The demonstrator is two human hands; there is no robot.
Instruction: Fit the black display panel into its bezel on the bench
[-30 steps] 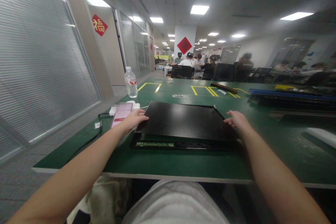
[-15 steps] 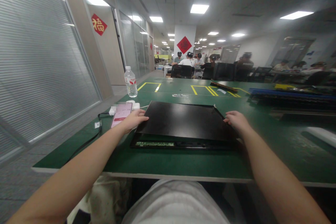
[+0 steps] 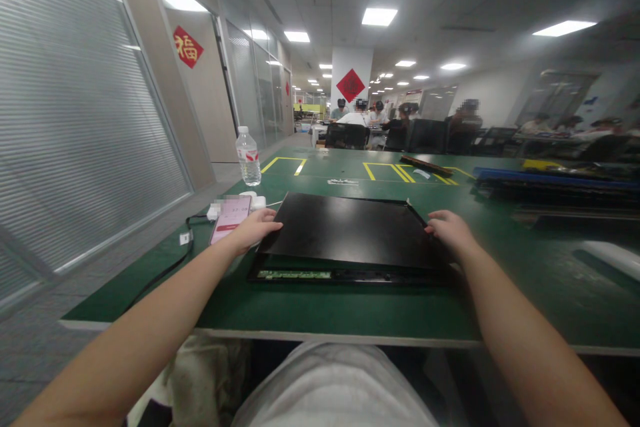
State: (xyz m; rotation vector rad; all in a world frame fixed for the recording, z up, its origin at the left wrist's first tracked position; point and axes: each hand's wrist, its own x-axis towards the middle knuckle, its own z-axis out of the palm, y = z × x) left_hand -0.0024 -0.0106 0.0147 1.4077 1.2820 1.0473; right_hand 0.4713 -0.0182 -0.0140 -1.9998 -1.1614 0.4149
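A flat black panel (image 3: 350,227), which looks like a display screen, lies slightly askew over a black frame (image 3: 385,277). Along the near edge of that frame a strip of green circuit board (image 3: 295,275) shows. My left hand (image 3: 257,228) pinches the panel's left edge, thumb on top. At the right edge, my right hand (image 3: 450,230) grips the panel between thumb and fingers. What lies beneath the panel is hidden.
A phone (image 3: 231,220) and white chargers with a cable lie left of my left hand. Behind them stands a water bottle (image 3: 249,157). Long blue and black strips (image 3: 555,183) are stacked at right, near a white object (image 3: 613,259). People sit at tables beyond.
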